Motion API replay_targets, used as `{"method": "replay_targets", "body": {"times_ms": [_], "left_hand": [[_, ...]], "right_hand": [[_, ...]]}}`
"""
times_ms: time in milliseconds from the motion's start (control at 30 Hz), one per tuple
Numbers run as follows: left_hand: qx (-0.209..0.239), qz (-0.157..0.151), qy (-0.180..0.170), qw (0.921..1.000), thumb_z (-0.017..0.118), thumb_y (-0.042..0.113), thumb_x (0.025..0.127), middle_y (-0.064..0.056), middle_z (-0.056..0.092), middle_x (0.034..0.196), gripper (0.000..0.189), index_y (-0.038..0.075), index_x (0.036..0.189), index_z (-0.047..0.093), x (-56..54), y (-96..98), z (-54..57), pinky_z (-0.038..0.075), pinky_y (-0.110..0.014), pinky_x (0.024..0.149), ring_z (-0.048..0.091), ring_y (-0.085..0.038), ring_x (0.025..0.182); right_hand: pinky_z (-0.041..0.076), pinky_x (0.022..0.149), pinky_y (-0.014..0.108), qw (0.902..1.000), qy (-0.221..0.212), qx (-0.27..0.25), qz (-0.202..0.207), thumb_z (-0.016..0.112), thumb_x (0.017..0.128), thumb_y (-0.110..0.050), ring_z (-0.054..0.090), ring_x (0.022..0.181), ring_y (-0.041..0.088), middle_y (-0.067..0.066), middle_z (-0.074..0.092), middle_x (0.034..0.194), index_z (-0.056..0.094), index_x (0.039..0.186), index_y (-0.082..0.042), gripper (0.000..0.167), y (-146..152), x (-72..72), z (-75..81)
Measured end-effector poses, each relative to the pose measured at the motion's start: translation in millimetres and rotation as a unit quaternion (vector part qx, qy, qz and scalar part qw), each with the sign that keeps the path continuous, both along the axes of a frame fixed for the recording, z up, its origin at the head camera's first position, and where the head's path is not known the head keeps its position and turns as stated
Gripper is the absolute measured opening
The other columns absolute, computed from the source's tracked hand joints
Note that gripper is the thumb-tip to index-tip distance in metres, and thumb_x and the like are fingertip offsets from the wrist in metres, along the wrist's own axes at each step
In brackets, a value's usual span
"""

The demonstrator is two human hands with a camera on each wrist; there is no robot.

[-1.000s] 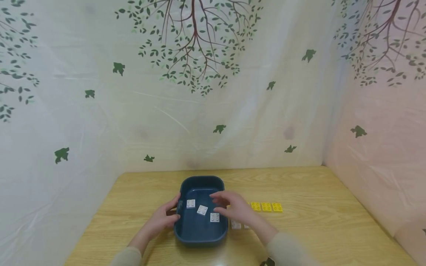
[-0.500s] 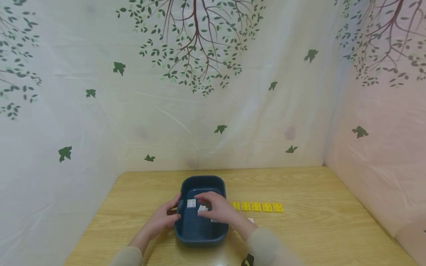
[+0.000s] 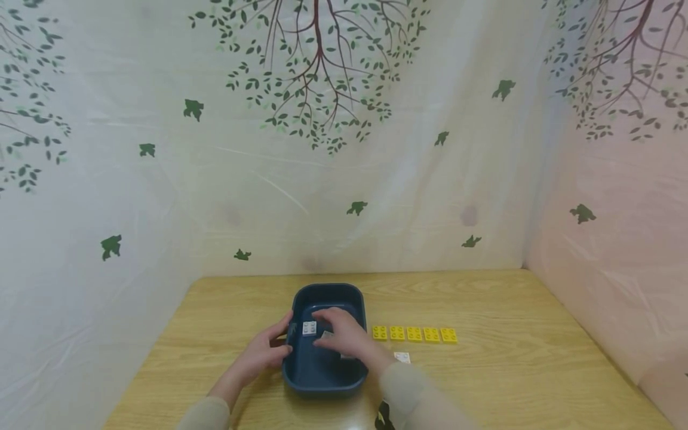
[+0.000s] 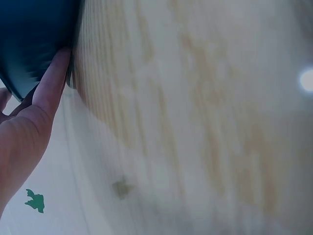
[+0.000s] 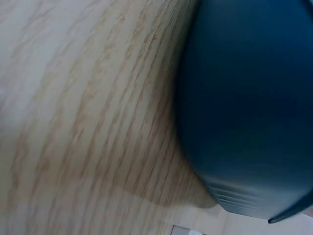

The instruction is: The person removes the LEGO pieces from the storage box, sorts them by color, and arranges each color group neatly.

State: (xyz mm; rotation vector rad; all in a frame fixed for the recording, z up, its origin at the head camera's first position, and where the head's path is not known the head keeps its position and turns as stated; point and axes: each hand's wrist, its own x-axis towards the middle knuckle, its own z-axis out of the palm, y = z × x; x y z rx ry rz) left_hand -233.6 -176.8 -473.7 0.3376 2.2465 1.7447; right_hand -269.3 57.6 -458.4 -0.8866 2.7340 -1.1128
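Observation:
In the head view a dark blue bin (image 3: 322, 382) sits on the table with white toy bricks inside. One white brick (image 3: 309, 328) lies flat at the bin's left. Another white brick (image 3: 326, 335) shows partly under my right hand (image 3: 346, 334), whose thumb and index finger are spread apart inside the bin. A third white brick (image 3: 347, 356) is mostly covered by that hand. My left hand (image 3: 269, 349) touches the bin's left side with its thumb and fingers apart. In the left wrist view the left thumb (image 4: 51, 81) lies extended against the bin's outer wall.
To the bin's right, several yellow bricks (image 3: 414, 334) form a straight row. A white brick (image 3: 402, 357) lies in front of them, partly behind the right forearm. The wooden table (image 3: 510, 370) meets a leaf-patterned cloth wall (image 3: 269, 209) at the back and sides.
My right hand has moved left from the bin's right rim to above the middle white brick, uncovering the yellow row. My left hand has stayed at the bin's side.

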Motion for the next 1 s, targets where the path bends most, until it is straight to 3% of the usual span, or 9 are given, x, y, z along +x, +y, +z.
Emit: {"method": "replay_targets", "body": {"times_ms": [467, 667, 1000], "left_hand": [[0.005, -0.004, 0.003, 1.0, 0.059, 0.005, 0.093, -0.034, 0.029, 0.152, 0.075, 0.009, 0.158, 0.021, 0.2, -0.5, -1.2, 0.054, -0.048, 0.09, 0.039, -0.053, 0.132], [0.015, -0.01, -0.001, 0.9998, 0.058, 0.005, 0.094, -0.034, 0.028, 0.152, 0.075, 0.009, 0.158, 0.02, 0.2, -1.3, -1.8, 0.054, -0.047, 0.09, 0.038, -0.053, 0.132], [0.015, -0.009, 0.0, 0.9999, 0.059, 0.004, 0.093, -0.034, 0.028, 0.153, 0.076, 0.009, 0.158, 0.02, -0.4, -0.9, -2.3, 0.054, -0.047, 0.09, 0.038, -0.053, 0.132]], "right_hand": [[0.039, 0.108, 0.044, 0.9993, -0.026, 0.023, -0.013, 0.081, 0.082, -0.022, 0.053, 0.124, 0.027, 0.01, 0.061, 0.132, 0.062, 0.131, -0.008, 0.055, -9.7, -11.0, -9.8], [0.038, 0.11, 0.045, 0.9976, -0.064, 0.018, -0.018, 0.081, 0.083, -0.022, 0.051, 0.128, 0.027, 0.009, 0.059, 0.135, 0.061, 0.133, -0.01, 0.055, -11.8, -14.8, -11.5], [0.037, 0.111, 0.041, 0.9962, -0.068, 0.051, 0.021, 0.082, 0.081, -0.021, 0.05, 0.13, 0.024, 0.006, 0.058, 0.137, 0.059, 0.136, -0.012, 0.06, -16.1, -14.5, -15.1]]}}
